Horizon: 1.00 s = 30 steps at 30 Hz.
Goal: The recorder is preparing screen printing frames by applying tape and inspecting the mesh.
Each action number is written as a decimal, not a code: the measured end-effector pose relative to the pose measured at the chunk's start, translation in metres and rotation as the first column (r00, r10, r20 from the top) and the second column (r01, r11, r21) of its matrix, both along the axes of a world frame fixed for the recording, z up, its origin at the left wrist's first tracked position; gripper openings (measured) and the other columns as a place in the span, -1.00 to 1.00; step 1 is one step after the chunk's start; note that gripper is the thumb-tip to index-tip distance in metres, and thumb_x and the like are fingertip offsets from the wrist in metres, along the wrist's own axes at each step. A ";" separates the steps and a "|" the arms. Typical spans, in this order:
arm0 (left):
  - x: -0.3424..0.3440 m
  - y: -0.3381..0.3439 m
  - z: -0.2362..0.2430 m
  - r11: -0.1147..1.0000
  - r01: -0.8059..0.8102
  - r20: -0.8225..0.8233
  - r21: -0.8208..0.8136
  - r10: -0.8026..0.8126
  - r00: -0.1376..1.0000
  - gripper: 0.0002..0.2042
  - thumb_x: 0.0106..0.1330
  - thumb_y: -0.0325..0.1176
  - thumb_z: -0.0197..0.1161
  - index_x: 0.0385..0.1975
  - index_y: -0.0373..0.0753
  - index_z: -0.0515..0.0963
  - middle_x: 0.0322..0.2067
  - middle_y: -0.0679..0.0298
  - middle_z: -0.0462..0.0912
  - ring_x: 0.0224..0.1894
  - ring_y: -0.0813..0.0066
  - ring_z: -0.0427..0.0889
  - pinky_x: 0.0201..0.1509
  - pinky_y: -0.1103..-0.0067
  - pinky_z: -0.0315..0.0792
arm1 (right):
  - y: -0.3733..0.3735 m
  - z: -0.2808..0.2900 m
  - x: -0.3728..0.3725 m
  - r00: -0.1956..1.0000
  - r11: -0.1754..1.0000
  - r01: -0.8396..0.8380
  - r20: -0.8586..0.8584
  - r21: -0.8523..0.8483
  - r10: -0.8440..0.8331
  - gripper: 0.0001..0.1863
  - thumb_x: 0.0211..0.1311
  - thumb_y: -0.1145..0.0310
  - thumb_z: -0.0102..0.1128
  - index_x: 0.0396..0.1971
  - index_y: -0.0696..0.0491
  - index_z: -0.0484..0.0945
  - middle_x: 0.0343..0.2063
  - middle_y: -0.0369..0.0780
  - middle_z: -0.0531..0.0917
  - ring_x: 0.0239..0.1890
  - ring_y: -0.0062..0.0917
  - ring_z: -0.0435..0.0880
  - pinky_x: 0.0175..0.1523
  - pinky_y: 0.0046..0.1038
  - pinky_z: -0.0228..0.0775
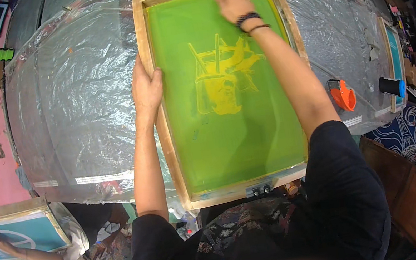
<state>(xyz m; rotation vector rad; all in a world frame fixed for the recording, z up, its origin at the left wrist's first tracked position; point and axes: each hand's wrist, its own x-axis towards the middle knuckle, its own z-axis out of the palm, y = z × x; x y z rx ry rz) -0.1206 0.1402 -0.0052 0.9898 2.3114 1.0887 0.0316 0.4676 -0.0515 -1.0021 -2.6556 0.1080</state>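
Two hands on your wooden printing frame [168, 151], lying on the plastic-covered table [75, 95].
Your left hand [146, 88] grips its left edge; your right hand [234, 4] presses flat, fingers spread, on the green mesh [230, 137]. An orange tool [343, 95] sits near the table's right edge.

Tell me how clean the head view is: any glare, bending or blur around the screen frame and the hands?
Head view: fisheye bends the wooden frame and table edges toward the rim; corners go black. Plastic sheet on the table shows crinkled white glare. Green mesh is evenly lit, without hot spots. Left hand on the frame's side is sharp; right hand on the mesh looks slightly soft.
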 end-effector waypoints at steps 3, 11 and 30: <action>0.004 0.010 -0.007 1.000 -0.002 -0.015 0.013 0.002 1.000 -0.35 0.35 -0.39 0.11 0.42 -0.49 0.17 0.26 -0.22 0.46 0.34 0.01 0.47 0.41 0.33 0.31 | 0.067 -0.007 0.082 0.953 0.958 0.280 0.104 0.063 -0.286 -0.51 0.46 0.05 -0.03 0.06 0.18 0.52 0.08 0.11 0.56 0.08 -0.05 0.62 0.16 -0.01 0.50; 0.004 0.006 0.006 0.998 -0.014 0.098 0.061 0.008 0.995 -0.38 0.32 -0.38 0.10 0.41 -0.41 0.22 0.25 -0.20 0.48 0.31 -0.07 0.48 0.39 0.29 0.33 | 0.037 0.030 0.075 0.894 0.899 0.421 0.220 -0.119 -0.389 -0.50 0.41 0.10 -0.07 0.10 0.20 0.52 -0.04 0.05 0.72 0.03 -0.01 0.71 0.15 -0.04 0.53; 0.013 -0.012 0.014 0.999 -0.031 0.086 0.008 0.031 0.996 -0.42 0.37 -0.25 0.24 0.32 -0.44 0.36 0.15 -0.18 0.58 0.20 -0.04 0.58 0.28 0.30 0.42 | -0.184 0.083 0.236 0.851 0.941 0.323 0.464 -0.096 -0.245 -0.62 0.37 0.09 0.13 -0.08 0.13 0.54 -0.25 0.02 0.74 -0.29 -0.06 0.76 -0.18 -0.09 0.61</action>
